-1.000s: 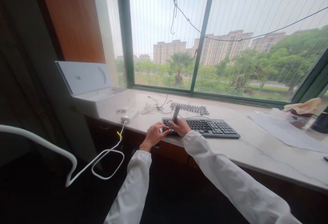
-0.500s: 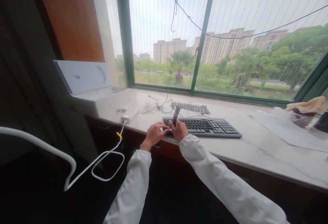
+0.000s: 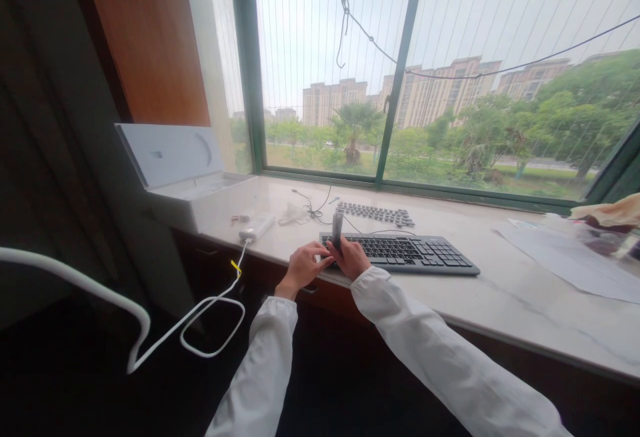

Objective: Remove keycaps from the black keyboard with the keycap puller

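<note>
A black keyboard (image 3: 437, 252) lies on the pale marbled counter (image 3: 480, 300), and bare key positions show across much of its left and middle part. At its left end, my right hand (image 3: 354, 259) is wrapped round a dark, flat, stick-like tool (image 3: 338, 227) that stands nearly upright; its lower end is hidden. My left hand (image 3: 303, 267) is closed in a pinch beside the right fingertips, at the keyboard's front left corner. Whatever sits between those fingers is too small to make out. Behind the keyboard, loose keycaps (image 3: 375, 213) are laid out in rows.
An open white box (image 3: 200, 203) stands on the left. Near it are a white adapter (image 3: 257, 227) with a white cable (image 3: 187, 320) hanging off the edge, a clear plastic bag (image 3: 293, 213) and a thin black cable (image 3: 315, 211). Paper sheets (image 3: 565, 257) lie right, beneath the window.
The tool in my right hand has gone from leaning right to nearly upright. Both hands remain at the keyboard's left end. The whole view has shifted slightly.
</note>
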Demonstrator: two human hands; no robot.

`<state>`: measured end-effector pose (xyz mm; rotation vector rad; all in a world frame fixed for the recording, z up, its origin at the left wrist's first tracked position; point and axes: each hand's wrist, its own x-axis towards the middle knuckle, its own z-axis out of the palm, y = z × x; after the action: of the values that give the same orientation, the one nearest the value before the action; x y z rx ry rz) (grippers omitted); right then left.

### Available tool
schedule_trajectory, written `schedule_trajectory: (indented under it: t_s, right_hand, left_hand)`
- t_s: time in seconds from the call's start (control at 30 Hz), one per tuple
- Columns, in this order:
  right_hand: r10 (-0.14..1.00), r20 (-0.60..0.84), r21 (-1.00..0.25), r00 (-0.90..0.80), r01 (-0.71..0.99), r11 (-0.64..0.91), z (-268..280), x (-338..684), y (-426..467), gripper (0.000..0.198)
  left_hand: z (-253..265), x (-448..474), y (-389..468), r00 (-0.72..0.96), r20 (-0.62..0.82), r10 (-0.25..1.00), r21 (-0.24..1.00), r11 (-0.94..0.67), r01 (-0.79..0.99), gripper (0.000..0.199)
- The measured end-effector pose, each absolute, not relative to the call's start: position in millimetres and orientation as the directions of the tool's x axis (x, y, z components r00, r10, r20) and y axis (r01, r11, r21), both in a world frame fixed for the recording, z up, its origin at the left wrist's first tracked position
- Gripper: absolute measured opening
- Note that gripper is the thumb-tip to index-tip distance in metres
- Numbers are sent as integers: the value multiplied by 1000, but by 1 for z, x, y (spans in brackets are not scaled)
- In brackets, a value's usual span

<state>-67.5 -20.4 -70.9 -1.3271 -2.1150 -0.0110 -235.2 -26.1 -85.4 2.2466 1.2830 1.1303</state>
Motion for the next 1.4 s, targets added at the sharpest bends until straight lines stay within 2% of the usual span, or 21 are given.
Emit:
schedule_trajectory:
  t_s: [0.4,0.63,0.9,1.07,1.4]
  right_hand:
    - [748,536,-181,-392,812,555,-74,-70,-21,34]
    - [736,543,-183,-404,799,573,-74,-69,-22,35]
    - [723,568,-198,-393,787,584,-76,-71,-22,34]
    - [731,566,-178,-381,809,560,-78,-71,-21,34]
    - [740,543,-158,-397,817,555,-75,-72,-28,31]
  left_hand:
    - [-83,-234,-24,300,445,844,596,-529,605,24]
    - [-79,-233,-23,327,415,849,576,-524,628,22]
    - [-78,-234,-22,356,484,800,483,-583,653,16]
    - [-76,-233,-20,404,461,790,439,-598,670,14]
    - [-77,-236,-18,464,496,734,459,-675,577,14]
